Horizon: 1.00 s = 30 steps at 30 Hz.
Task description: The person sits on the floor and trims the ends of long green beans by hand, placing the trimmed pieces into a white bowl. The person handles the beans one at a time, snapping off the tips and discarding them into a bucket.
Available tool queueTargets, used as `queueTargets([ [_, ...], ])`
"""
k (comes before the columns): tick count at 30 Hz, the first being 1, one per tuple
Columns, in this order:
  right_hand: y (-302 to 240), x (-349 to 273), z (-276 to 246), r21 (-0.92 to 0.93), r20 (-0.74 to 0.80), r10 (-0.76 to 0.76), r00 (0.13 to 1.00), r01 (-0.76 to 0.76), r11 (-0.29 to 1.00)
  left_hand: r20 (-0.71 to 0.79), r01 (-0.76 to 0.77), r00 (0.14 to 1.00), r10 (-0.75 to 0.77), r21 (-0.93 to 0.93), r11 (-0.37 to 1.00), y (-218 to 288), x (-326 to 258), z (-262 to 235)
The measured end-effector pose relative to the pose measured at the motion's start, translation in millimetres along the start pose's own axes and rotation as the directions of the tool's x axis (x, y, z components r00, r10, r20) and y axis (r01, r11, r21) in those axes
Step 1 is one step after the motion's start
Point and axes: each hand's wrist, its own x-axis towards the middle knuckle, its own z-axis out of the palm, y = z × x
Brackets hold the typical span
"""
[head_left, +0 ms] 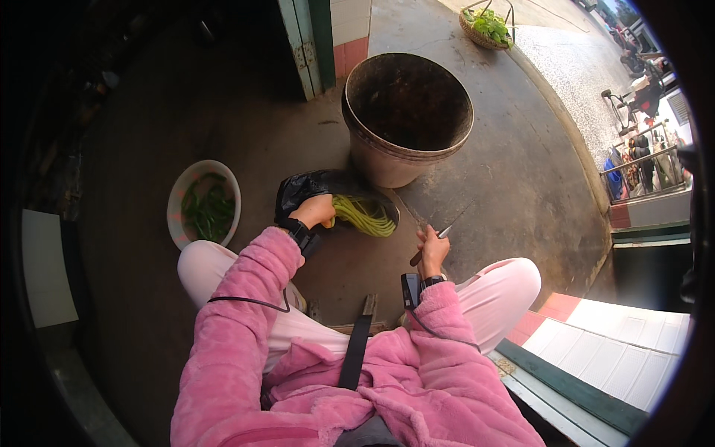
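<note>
My left hand (318, 209) is closed at the near end of a bunch of long, thin yellow-green stalks (365, 216); its fingertips are partly hidden. A black plastic bag (302, 190) lies around and behind that hand, against the stalks. The stalks curve away to the right, low over the floor, with a dark rim just past them. In my right hand (432, 249) is a knife (445, 232), its brown handle toward me and its thin blade pointing far right. A gap separates the blade from the stalks.
A big, dirty bucket (398, 167) stands just beyond the stalks. To the left is a white bowl (176, 205) of green peppers (210, 212). A wicker basket (488, 41) of leafy greens sits far off. Door frames (307, 48) and tiled walls (596, 335) border the concrete floor (521, 186).
</note>
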Motion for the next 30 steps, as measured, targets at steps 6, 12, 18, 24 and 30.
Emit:
queueTargets([
  [6, -43.2, -50.2, 12.9, 0.167, 0.003, -0.180, 0.984, 0.177, 0.970, -0.118, 0.169, 0.981, -0.151, 0.164, 0.972, 9.3, -8.7, -22.0],
  [12, -84.3, -89.6, 14.1, 0.236, 0.191, -0.361, 0.913, 0.314, 0.920, 0.045, -0.168, 0.986, 0.162, 0.205, 0.964, -9.5, -7.1, -40.0],
  [18, -89.9, -108.2, 20.8, 0.280, 0.403, -0.472, 0.784, 0.386, 0.879, -0.147, 0.014, 0.985, 0.092, 0.595, 0.803, -38.9, -5.6, -0.2],
  [24, -69.7, -101.7, 20.6, 0.054, 0.517, -0.499, 0.695, 0.555, 0.830, -0.328, 0.037, 0.945, 0.007, 0.128, 0.991, -58.9, 17.5, -13.0],
  [30, -50.3, -93.3, 19.9, -0.053, 0.567, -0.442, 0.695, 0.567, 0.822, -0.292, -0.243, 0.956, 0.039, -0.707, 0.664, -19.6, -1.1, -19.0],
])
